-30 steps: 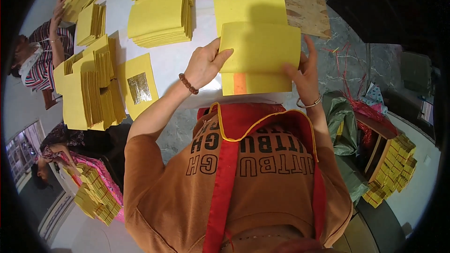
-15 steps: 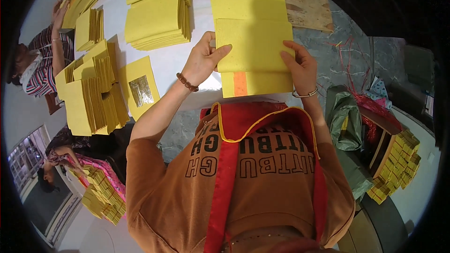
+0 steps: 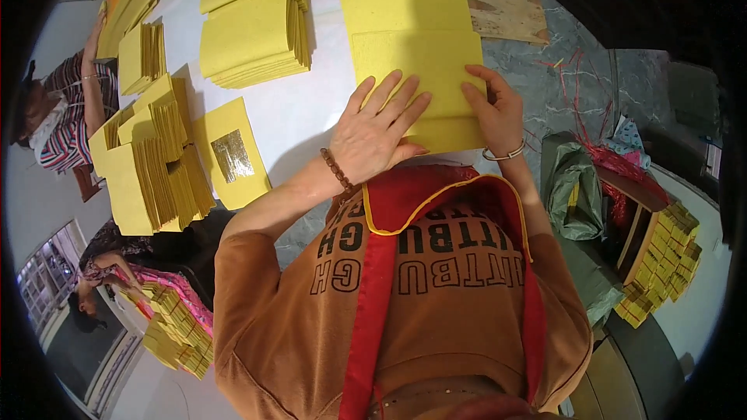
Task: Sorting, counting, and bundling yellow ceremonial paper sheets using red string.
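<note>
In front of me, at the table's near edge, lies a folded stack of yellow paper (image 3: 447, 70). Another yellow sheet (image 3: 389, 8) shows beyond its far edge. My left hand (image 3: 377, 124) rests flat across the paper's near left part, fingers spread, and hides what is beneath it. At the right edge, my right hand (image 3: 496, 109) holds the folded yellow paper, its thumb on top. Shadow falls over the paper's middle. Left of my forearm is a yellow sheet with a silver foil square (image 3: 232, 155).
Yellow paper stacks (image 3: 253, 35) stand on the white-covered table (image 3: 331, 47); more bundles (image 3: 152, 163) sit at the left. Two other people work at the far left, one in a striped top (image 3: 70, 120). At right are a wooden board (image 3: 502, 0), a green bag (image 3: 572, 194) and yellow bundles (image 3: 661, 257).
My left hand has let go of the paper's left edge and now lies flat over its near part. The orange strip there no longer shows. My right hand keeps its place.
</note>
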Demonstrator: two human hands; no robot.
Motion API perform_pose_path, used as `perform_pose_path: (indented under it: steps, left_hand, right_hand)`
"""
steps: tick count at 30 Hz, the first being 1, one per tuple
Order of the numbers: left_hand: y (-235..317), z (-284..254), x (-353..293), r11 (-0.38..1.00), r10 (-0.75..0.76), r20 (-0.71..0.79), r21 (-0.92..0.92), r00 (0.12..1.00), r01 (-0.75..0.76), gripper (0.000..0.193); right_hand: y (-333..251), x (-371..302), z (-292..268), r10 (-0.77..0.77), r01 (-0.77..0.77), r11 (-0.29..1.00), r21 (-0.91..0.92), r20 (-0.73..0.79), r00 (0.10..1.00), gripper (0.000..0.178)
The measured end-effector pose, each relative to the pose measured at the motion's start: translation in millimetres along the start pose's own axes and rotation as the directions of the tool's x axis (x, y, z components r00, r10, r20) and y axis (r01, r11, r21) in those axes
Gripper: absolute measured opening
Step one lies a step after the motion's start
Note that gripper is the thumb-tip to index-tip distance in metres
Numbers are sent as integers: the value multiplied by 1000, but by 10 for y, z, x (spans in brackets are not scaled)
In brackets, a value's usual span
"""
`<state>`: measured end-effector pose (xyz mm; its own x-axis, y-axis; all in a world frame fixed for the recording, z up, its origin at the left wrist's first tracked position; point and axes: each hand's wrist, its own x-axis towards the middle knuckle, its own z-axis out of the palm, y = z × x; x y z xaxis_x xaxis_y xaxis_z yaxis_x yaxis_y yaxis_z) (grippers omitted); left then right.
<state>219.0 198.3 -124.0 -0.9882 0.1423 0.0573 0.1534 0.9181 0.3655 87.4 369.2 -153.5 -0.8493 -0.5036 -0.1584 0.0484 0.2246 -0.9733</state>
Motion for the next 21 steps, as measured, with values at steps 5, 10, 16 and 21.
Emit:
perform_pose_path:
  steps: [5, 10, 16, 21]
  left_hand:
    - [-15, 102, -32, 998, -3, -22, 63, 1000, 4, 73]
    - [-71, 94, 15, 998, 18, 16, 56, 1000, -19, 72]
    - [-13, -20, 124, 975, 80, -23, 209, 997, -73, 56]
    - [54, -67, 303, 903, 167, -87, 414, 982, -117, 54]
  right_hand:
    - [-136, -151, 104, -395, 313, 710, -631, 12, 919, 38]
    - [272, -158, 11, -149, 149, 989, 9, 26, 988, 38]
    - [403, -172, -56, 29, -52, 938, 342, 72, 997, 32]
    - [381, -170, -65, 65, -73, 954, 290, 36, 997, 27]
